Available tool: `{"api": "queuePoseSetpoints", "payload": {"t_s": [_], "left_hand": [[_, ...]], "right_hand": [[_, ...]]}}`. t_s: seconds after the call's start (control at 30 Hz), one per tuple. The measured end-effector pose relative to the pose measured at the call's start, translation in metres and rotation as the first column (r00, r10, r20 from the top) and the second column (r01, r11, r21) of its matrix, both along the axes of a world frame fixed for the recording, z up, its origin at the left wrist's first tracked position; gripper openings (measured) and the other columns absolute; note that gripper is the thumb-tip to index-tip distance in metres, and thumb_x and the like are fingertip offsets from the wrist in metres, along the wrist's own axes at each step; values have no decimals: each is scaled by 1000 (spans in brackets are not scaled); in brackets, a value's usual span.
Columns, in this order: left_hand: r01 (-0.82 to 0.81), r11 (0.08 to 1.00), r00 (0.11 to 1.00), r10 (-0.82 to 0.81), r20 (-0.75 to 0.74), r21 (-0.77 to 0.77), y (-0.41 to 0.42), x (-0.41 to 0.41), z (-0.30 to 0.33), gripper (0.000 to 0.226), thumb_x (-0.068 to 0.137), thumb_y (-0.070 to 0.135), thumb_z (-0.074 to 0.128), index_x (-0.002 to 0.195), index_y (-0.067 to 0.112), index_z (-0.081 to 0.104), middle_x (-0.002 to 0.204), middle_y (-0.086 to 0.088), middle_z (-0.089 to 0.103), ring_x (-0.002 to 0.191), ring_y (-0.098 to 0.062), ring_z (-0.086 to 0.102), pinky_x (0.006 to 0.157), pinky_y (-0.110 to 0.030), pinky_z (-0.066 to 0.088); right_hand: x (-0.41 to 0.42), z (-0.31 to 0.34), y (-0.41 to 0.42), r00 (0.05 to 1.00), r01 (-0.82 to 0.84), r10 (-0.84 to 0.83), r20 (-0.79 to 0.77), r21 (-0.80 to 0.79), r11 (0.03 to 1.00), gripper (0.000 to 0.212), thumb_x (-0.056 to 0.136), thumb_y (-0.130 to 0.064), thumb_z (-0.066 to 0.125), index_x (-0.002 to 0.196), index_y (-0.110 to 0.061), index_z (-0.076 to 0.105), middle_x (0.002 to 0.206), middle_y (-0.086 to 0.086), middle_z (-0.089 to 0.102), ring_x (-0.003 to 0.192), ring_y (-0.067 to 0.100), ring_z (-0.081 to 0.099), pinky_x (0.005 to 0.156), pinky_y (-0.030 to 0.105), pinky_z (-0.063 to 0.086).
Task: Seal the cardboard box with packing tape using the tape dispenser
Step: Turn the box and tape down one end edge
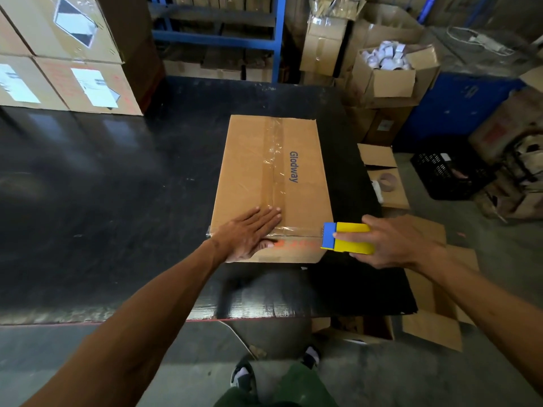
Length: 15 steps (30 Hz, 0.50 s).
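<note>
A closed brown cardboard box [305,160] printed "Glodway" lies on the black table [102,186]. Clear packing tape [274,160] runs along its centre seam, and another strip [299,230] follows the near top edge. My left hand [249,235] lies flat with fingers spread on the box's near left corner, over the tape. My right hand [393,242] grips the yellow and blue tape dispenser [346,237] at the box's near right corner, its blue end touching the box edge where the near strip ends.
Stacked labelled cartons [67,54] stand at the table's back left. To the right, on the floor, are open boxes [388,74], one with white rolls, a box holding a tape roll [386,183], a black crate [449,174] and flattened cardboard [435,318]. Blue shelving [220,33] stands behind.
</note>
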State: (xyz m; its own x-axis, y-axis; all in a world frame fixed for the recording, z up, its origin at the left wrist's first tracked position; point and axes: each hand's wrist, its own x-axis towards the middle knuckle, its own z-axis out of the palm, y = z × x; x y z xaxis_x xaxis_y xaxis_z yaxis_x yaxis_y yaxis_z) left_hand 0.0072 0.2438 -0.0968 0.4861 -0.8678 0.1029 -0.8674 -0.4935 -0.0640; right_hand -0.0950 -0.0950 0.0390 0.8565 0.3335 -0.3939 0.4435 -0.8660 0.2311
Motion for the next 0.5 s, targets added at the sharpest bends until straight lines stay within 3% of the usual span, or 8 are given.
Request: {"api": "queuePoseSetpoints", "payload": {"t_s": [0.17,0.3,0.43,0.5], "left_hand": [[-9,1000,1000,10,24,-17,-34,-10,17,82,102,62,10,154,3,33,151,-25,43,140,-40,40,121,-51,26],[61,998,997,-60,48,-26,-86,-6,17,78,103,58,15,154,1,30,160,-25,29,150,-39,24,123,-51,19],[12,1000,1000,-12,-2,8,-103,-9,7,75,105,52,5,155,1,30,161,-18,29,150,-32,26,120,-49,29],[4,1000,1000,-4,-11,8,-101,-9,5,74,106,52,8,155,2,30,162,-17,29,151,-31,26,119,-47,30]], "right_hand": [[4,-7,-9,998,-55,53,35,70,996,65,93,-61,45,148,-54,12,115,1,43,78,11,39,62,24,28],[10,-14,-15,992,-100,90,85,119,988,60,91,-62,46,146,-56,22,115,2,46,83,14,47,66,28,32],[12,-27,-28,985,-139,115,125,200,970,59,88,-63,49,144,-55,29,105,2,49,74,17,48,62,30,36],[12,-30,-33,986,-140,111,128,239,961,60,86,-68,41,143,-57,27,101,2,49,70,17,47,59,29,36]]}}
